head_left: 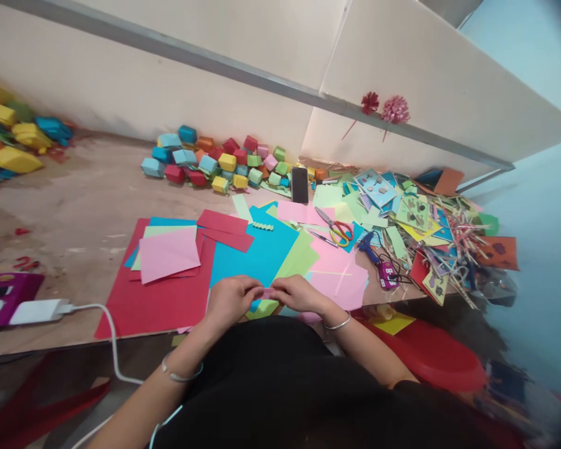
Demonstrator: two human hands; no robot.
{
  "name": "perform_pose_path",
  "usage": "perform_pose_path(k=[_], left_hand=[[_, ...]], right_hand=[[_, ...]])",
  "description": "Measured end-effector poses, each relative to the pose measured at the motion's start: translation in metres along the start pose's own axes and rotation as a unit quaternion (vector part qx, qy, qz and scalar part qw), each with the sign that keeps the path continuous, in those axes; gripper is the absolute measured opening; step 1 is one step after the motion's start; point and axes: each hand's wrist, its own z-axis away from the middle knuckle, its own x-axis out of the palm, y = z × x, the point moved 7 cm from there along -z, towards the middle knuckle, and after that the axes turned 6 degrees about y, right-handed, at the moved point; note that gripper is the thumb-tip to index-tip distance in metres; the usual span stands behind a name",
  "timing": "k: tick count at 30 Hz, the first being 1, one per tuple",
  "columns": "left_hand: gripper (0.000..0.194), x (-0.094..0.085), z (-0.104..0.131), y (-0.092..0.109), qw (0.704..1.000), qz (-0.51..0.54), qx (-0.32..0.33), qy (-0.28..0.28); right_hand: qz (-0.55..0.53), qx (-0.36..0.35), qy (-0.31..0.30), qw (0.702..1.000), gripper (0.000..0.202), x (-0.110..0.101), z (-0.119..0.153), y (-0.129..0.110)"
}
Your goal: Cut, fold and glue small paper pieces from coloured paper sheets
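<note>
Between my two hands, close to the table's front edge, is a narrow pink paper strip (pixel 266 292). My left hand (pixel 234 298) pinches one end of it, and my right hand (pixel 298 293) pinches the other. Beneath them lie a large blue paper sheet (pixel 247 255) and light green paper (pixel 292 259). A pleated pale green strip (pixel 263 226) rests on the blue sheet. Left of my hands, a pink sheet (pixel 169 254) tops a stack on a big red sheet (pixel 168 312). Scissors (pixel 335 227) with red and yellow handles lie to the right, beside a pen (pixel 323 238).
Small coloured paper boxes (pixel 208 163) are heaped along the wall, near a black phone (pixel 300 185). A blue glue gun (pixel 369 247) and a purple power box (pixel 388 274) sit at right, before piled paper scraps (pixel 449 231). A white charger (pixel 40 312) with cable is at left.
</note>
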Motion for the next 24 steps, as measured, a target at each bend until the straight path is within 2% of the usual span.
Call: perform_pose_path(k=[2, 6, 8, 10, 15, 20, 24], left_hand=[[0.031, 0.003, 0.000, -0.011, 0.999, 0.021, -0.017, 0.026], [0.029, 0.011, -0.008, -0.028, 0.997, 0.065, -0.037, -0.017], [0.026, 0.014, -0.014, -0.037, 0.995, 0.081, -0.050, -0.032], [0.026, 0.016, -0.020, -0.045, 0.993, 0.094, -0.067, -0.031], [0.035, 0.024, -0.025, -0.062, 0.985, 0.131, -0.114, -0.020], [0.055, 0.032, -0.028, -0.073, 0.970, 0.193, -0.146, -0.031], [0.045, 0.038, -0.034, -0.081, 0.961, 0.219, -0.167, -0.020]], right_hand=[[-0.073, 0.040, 0.019, 0.996, 0.026, 0.002, -0.003, 0.014], [-0.243, 0.162, -0.019, 0.956, 0.022, 0.016, -0.008, 0.047], [-0.290, 0.188, -0.024, 0.938, 0.018, 0.019, -0.013, 0.058], [-0.310, 0.195, -0.002, 0.931, 0.016, 0.019, -0.018, 0.065], [-0.303, 0.206, 0.047, 0.929, 0.015, 0.018, -0.025, 0.076], [-0.257, 0.196, 0.048, 0.945, 0.014, 0.017, -0.031, 0.082], [-0.179, 0.179, 0.053, 0.966, 0.020, 0.015, -0.037, 0.088]])
